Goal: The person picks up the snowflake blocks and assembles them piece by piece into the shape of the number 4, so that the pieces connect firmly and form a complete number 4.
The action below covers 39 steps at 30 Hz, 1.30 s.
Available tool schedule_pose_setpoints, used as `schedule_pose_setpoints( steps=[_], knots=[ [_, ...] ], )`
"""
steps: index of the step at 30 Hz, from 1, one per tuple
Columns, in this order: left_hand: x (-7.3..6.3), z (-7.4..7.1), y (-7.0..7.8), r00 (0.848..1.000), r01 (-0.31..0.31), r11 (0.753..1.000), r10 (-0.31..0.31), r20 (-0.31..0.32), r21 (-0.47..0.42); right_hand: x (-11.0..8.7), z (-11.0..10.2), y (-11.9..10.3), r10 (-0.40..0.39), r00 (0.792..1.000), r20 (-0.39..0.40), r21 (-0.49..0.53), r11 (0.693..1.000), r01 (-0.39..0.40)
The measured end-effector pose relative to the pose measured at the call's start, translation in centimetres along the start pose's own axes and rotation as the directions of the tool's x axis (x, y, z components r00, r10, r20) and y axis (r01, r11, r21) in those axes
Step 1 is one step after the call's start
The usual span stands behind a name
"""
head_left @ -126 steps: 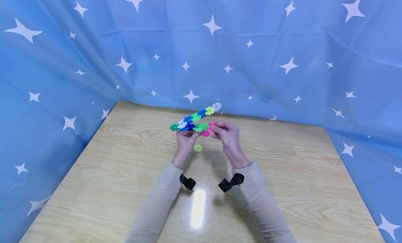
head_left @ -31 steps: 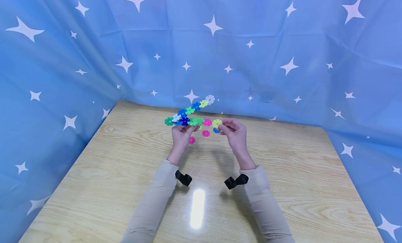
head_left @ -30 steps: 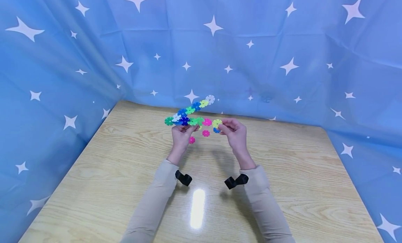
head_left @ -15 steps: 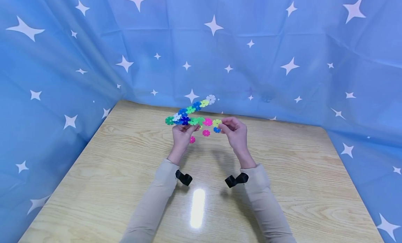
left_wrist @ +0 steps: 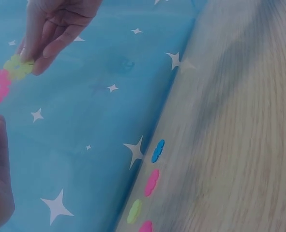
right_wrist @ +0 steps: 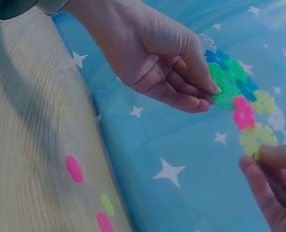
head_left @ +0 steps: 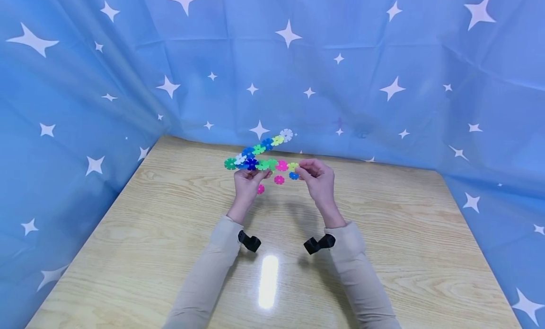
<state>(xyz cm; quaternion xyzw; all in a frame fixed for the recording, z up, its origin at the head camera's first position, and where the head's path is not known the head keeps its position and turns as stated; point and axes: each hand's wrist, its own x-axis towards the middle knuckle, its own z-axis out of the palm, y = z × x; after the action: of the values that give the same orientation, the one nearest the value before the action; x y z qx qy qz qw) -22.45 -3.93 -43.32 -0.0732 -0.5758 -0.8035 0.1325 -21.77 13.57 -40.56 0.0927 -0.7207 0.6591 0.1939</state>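
A V-shaped chain of flower-shaped interlocking discs (head_left: 251, 164), in green, white, blue, yellow and pink, is held up above the table. My left hand (head_left: 247, 186) pinches the lower arm of the chain by its green discs (right_wrist: 224, 94). At that arm's right end sits a pink disc (head_left: 281, 165). My right hand (head_left: 318, 181) pinches a yellow disc (right_wrist: 256, 139) between thumb and finger, its edge against the pink disc. Whether their slots are fully engaged cannot be seen. The upper arm ends in a pale white disc (head_left: 286, 134).
Loose discs lie on the wooden table (head_left: 404, 234) below the hands: a blue disc (head_left: 294, 176), a pink disc (head_left: 279, 180), another pink disc (head_left: 260, 189) and a yellow-green disc (left_wrist: 134, 211). A blue star-patterned curtain (head_left: 357, 73) hangs behind the table.
Earlier my right hand was at the pink disc on the chain's end; now it holds a yellow one there. Over the last second the yellow disc has moved slightly left against the pink disc.
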Motion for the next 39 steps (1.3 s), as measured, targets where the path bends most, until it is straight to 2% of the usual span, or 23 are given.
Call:
schedule_pose_setpoints(
  steps=[5,9,17,23,28,34,39],
  knots=[
    [-0.8,0.2,1.3,1.0,-0.013,0.999,0.013,0.017,0.031,-0.2,0.2,0.1,-0.007,1.0,-0.014,0.005,1.0,0.007],
    [-1.1,0.3,2.1,0.999,-0.042,0.999,0.042,0.012,0.021,-0.3,0.5,0.0,-0.003,1.0,-0.007,0.02,1.0,0.004],
    [-0.5,-0.3,0.2,1.0,-0.028,1.0,0.028,0.002,-0.001,-0.9,1.1,-2.0,-0.01,0.999,0.031,-0.002,1.0,0.01],
    [-0.3,-0.1,-0.4,0.999,-0.044,0.999,0.045,0.014,-0.029,-0.6,0.9,-0.2,-0.001,1.0,-0.014,0.077,0.997,0.002],
    [-0.2,-0.1,-0.3,0.999,-0.053,0.997,0.053,0.002,-0.051,-0.3,1.0,0.4,-0.025,1.0,-0.006,0.107,0.994,0.026],
    [-0.1,-0.2,-0.2,0.999,-0.046,0.999,0.045,-0.014,-0.03,-0.2,0.9,0.1,-0.032,0.999,0.013,0.099,0.995,0.031],
    [0.0,-0.1,-0.2,0.997,-0.071,0.997,0.07,-0.026,-0.037,-0.1,1.0,-0.2,-0.031,0.999,0.034,0.097,0.995,0.028]
  ],
)
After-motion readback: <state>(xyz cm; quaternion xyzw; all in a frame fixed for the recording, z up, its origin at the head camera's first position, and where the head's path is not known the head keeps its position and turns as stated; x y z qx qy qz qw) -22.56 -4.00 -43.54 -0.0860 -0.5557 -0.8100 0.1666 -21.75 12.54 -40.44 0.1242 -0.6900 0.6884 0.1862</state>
